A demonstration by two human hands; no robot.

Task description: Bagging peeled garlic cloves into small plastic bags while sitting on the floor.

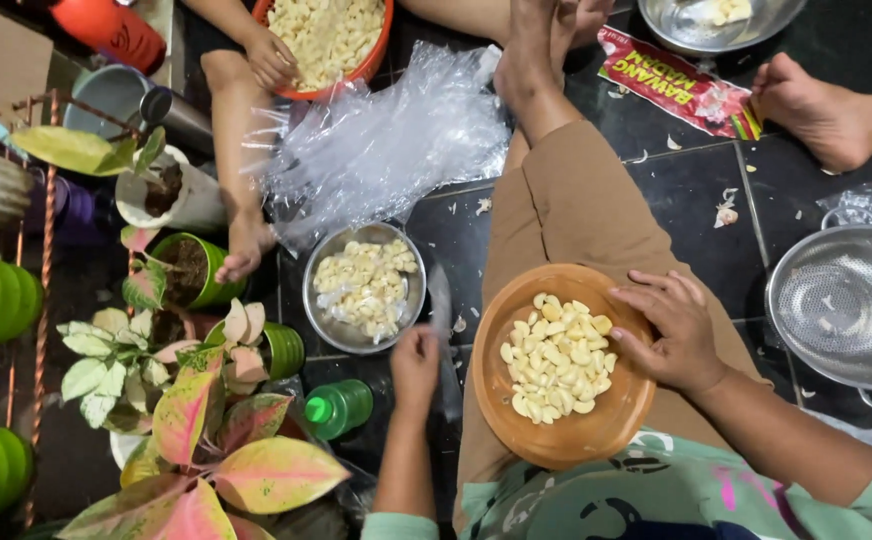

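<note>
An orange-brown plastic bowl (pixel 596 430) rests on my lap and holds a heap of peeled garlic cloves (pixel 557 355). My right hand (pixel 671 330) lies on the bowl's right rim, fingers curled over the edge toward the cloves. My left hand (pixel 416 365) is closed around the handle of a knife (pixel 443 330), whose blade points away from me over the dark tiled floor, left of the bowl. Just beyond the left hand stands a steel bowl (pixel 316 310) with more peeled garlic.
A steel colander (pixel 846 305) sits at the right. Crumpled clear plastic (pixel 386 140) lies ahead. Another person's hand (pixel 271 60) holds an orange bowl (pixel 381 50) of garlic; bare feet (pixel 821 110) rest nearby. Potted plants (pixel 206 420) and a green-capped bottle (pixel 339 407) crowd the left.
</note>
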